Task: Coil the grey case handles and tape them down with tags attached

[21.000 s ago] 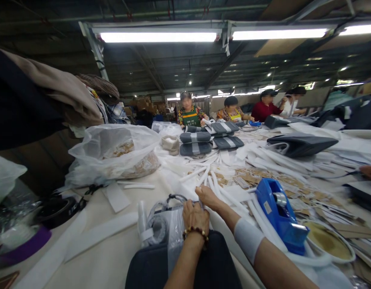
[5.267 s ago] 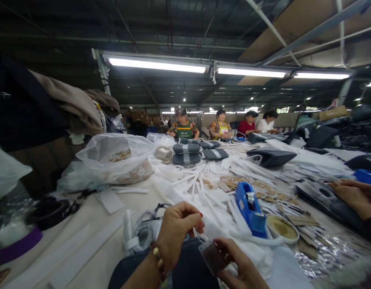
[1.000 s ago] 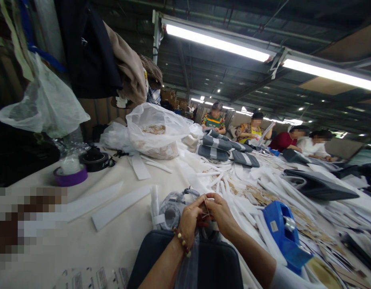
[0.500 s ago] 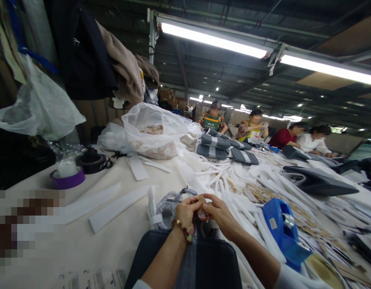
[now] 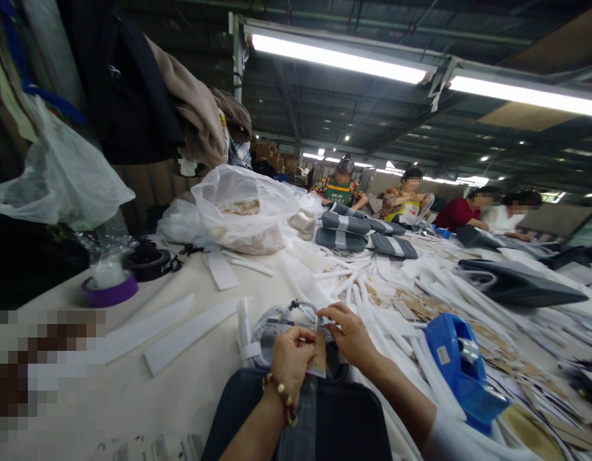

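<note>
A dark navy bag [image 5: 346,416] lies in front of me, with a grey band down its middle and a grey strap wrapped in clear plastic [image 5: 267,333] at its far end. Over that end, my left hand [image 5: 290,355] pinches the edge of a brown cardboard hang tag [image 5: 319,355] between thumb and fingers. The fingers of my right hand [image 5: 351,333] are bent together at the tag's top, on what looks like its thin string; the exact grip is partly hidden. A beaded bracelet [image 5: 282,390] circles my left wrist.
A blue tape dispenser [image 5: 461,365] stands at right beside white foam strips [image 5: 432,371] and brown paper scraps. Left are flat white strips [image 5: 194,336], a purple tape roll [image 5: 111,289] and a plastic bag [image 5: 242,211]. Folded grey bags [image 5: 344,230] and several co-workers are beyond.
The tag, bunched between both hands before, now hangs flat and upright. My left hand has moved slightly down; my right fingers have shifted up to its top.
</note>
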`<state>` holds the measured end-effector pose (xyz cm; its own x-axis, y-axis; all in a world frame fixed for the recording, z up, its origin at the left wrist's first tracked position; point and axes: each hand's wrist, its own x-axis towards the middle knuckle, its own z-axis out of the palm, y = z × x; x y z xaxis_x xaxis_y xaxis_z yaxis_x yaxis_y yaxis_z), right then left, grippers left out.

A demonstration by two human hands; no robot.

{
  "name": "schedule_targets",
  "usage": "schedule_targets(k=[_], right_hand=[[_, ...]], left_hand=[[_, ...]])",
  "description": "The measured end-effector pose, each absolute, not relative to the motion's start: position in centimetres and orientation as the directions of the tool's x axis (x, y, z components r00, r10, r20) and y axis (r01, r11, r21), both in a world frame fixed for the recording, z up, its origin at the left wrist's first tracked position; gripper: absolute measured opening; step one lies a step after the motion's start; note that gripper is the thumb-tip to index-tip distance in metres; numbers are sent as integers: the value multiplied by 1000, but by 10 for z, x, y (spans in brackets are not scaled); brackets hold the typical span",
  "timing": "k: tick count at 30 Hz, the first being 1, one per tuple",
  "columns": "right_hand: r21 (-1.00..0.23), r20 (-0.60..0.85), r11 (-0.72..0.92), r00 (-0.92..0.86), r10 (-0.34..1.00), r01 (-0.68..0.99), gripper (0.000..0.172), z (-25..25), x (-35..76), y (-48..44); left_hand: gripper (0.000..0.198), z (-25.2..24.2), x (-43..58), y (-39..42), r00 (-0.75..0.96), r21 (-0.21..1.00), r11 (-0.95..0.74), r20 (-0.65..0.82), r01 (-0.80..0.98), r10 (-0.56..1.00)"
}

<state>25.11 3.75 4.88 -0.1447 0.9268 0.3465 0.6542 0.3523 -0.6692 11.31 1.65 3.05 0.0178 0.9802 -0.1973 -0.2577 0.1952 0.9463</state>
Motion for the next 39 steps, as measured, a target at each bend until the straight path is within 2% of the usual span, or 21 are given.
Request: schedule_targets(k=[4,7,9,11,14,17,20,24,28,32,35,37,39], right_hand=[[-691,303,398,-259,917,603,27,47,251,35],[-737,300,377,-227,926,562,20,50,253,34],[-784,291,338,-173,941,520,19,52,254,34],[-841,264,283,-107,959,461,21,53,254,34],[-912,213,204,-13,977,356,26,56,253,34],[-952,172,155,42,984,264,25,60,250,33],[-976,129,115,64,990,187,21,63,246,27],[-993,69,61,87,994,98,15,60,242,23],[-998,-19,-8,188,982,-57,24,54,245,35],[-964,-120,-56,235,964,-260,31,57,254,46],[-941,-191,-106,248,950,-320,33,62,262,36],[-945,-208,-119,279,938,-305,40,63,268,21],[-959,-193,-119,289,938,-256,47,64,274,3]], left_hand=[[13,33,106,-1,100,975,148,-132,-166,986],[29,36,97,9,17,999,43,-44,21,999],[34,40,90,28,-49,979,-63,74,193,996],[33,44,87,49,-19,924,-168,186,344,982],[31,49,93,74,180,803,-312,255,509,950],[25,52,107,85,381,661,-421,214,621,899],[21,54,116,87,490,524,-475,122,707,863],[31,52,118,90,492,377,-464,24,802,870],[29,51,123,91,442,295,-419,-14,859,897],[46,62,119,82,442,258,-451,96,854,892],[36,71,88,73,421,231,-468,226,853,878],[37,72,49,71,307,224,-373,280,900,910],[43,65,2,71,127,223,-199,297,954,946]])
